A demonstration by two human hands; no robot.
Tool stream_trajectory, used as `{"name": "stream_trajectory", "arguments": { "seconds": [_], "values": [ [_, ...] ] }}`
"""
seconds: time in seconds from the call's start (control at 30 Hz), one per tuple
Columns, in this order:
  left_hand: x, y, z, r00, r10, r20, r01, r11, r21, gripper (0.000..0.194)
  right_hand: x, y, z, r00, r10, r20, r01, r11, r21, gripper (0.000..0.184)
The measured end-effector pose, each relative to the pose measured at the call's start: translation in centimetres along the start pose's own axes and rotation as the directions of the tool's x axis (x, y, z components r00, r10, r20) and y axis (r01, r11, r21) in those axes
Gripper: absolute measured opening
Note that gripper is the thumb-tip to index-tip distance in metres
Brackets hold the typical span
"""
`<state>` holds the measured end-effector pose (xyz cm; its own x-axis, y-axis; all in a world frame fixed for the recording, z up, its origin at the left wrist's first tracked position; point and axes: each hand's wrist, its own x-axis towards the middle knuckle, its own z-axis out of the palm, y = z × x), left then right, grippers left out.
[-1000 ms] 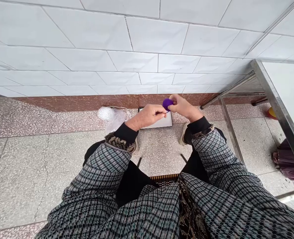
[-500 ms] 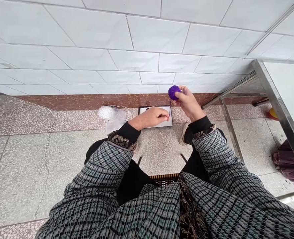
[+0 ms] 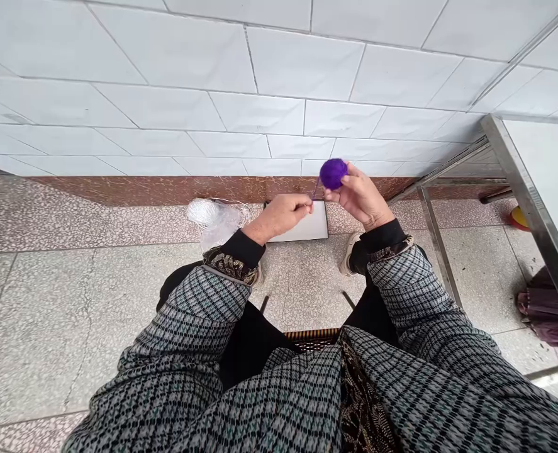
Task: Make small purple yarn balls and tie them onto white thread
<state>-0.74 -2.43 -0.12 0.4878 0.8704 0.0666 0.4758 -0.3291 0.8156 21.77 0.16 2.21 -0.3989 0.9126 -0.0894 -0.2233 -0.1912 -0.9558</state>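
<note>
A small ball of purple yarn [image 3: 333,173] is gripped in the fingertips of my right hand [image 3: 361,198], raised in front of the wall. A strand of purple yarn [image 3: 316,187] runs from the ball down to my left hand [image 3: 285,214], whose thumb and forefinger pinch it. Below my hands a shallow white tray with a dark rim [image 3: 307,231] lies on the floor. My left hand and wrist cover its left part.
On the floor left of the tray lie a ball of white yarn [image 3: 204,212] and a crumpled clear plastic bag [image 3: 221,228]. A metal-framed table [image 3: 528,207] stands at the right. The white tiled wall [image 3: 260,113] rises close ahead.
My left hand has moved up and slightly left with the strand, which now slants. The purple ball has turned in my right hand and shifted slightly right.
</note>
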Motion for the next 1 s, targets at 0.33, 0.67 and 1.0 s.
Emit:
{"name": "stream_trajectory", "arguments": {
  "seconds": [0.33,0.67,1.0],
  "values": [
    [-0.8,0.7,-1.9,0.994,0.079,-0.082,-0.080,0.997,-0.001,0.018,-1.0,-0.1,0.8,0.885,0.347,0.311,-0.124,0.819,-0.561,0.038],
    [-0.7,0.8,0.2,0.980,0.135,0.145,-0.133,0.991,-0.019,0.020,0.7,1.0,-0.4,0.977,0.004,-0.215,-0.031,0.992,-0.125,0.047],
    [-0.9,0.8,-2.2,0.991,-0.015,-0.135,0.021,0.999,0.045,0.020,-1.1,0.1,0.8,0.907,0.174,0.383,-0.122,0.980,-0.156,0.049]
  ]
}}
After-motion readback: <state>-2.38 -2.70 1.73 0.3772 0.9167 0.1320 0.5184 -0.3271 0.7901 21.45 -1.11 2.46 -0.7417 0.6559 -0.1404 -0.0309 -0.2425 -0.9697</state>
